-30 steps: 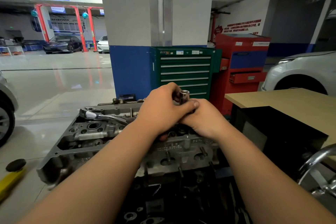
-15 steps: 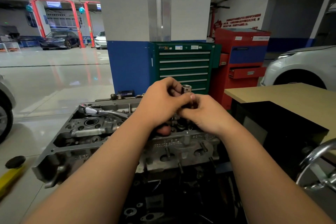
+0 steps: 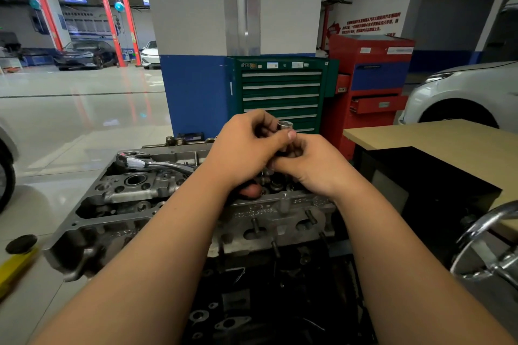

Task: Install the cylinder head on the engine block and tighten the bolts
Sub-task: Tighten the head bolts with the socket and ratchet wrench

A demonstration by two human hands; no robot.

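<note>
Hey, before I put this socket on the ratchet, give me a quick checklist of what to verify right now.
1. Socket secure in grip: ok. The left hand and right hand both hold it, open end up.
2. Ratchet at hand: ok. It lies on the cylinder head, left of the hands, and is probably reachable.
3. Ratchet free to lift: ok. Nothing rests on it.
4. Head seated on the block: cannot tell. The arms hide the joint.
5. Bolts in their holes: cannot tell. The hands cover that area.
</note>
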